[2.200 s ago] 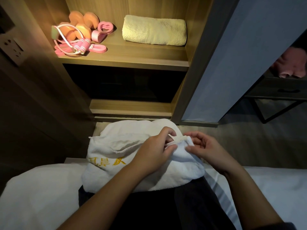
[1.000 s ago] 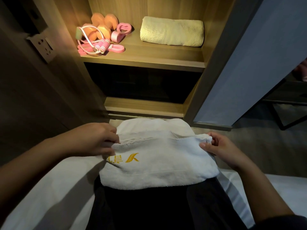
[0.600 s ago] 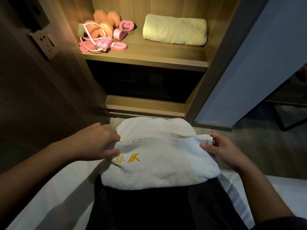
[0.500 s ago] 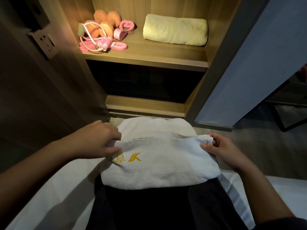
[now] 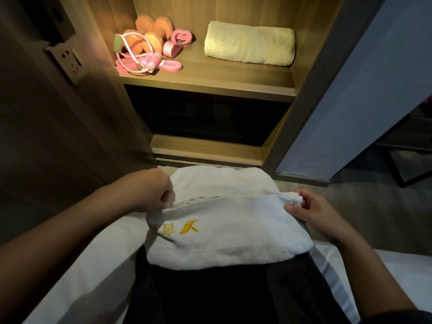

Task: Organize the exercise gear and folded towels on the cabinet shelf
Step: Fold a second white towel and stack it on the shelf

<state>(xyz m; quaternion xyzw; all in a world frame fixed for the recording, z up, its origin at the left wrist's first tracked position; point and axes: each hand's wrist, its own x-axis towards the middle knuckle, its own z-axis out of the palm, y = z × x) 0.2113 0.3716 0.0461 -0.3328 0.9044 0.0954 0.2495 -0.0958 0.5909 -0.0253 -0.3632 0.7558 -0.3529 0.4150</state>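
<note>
A white towel (image 5: 224, 230) with a yellow embroidered logo lies folded across my lap. My left hand (image 5: 152, 192) pinches its upper left corner, and my right hand (image 5: 311, 211) pinches its upper right corner. On the lit cabinet shelf (image 5: 210, 83) above sit orange dumbbells (image 5: 152, 31), a pink skipping rope (image 5: 140, 61) and pink grip rings (image 5: 177, 40) at the left. A folded yellow towel (image 5: 250, 46) lies at the shelf's right.
Below the shelf is a dark compartment (image 5: 205, 118) with a wooden base. A wall socket (image 5: 67, 61) is on the panel at the left. A grey door panel (image 5: 350, 90) stands at the right. White bedding (image 5: 77, 277) lies under my legs.
My hands moved apart from the towel's middle to its upper corners. In the last half second my left hand lifted its corner slightly; the right hand stayed put.
</note>
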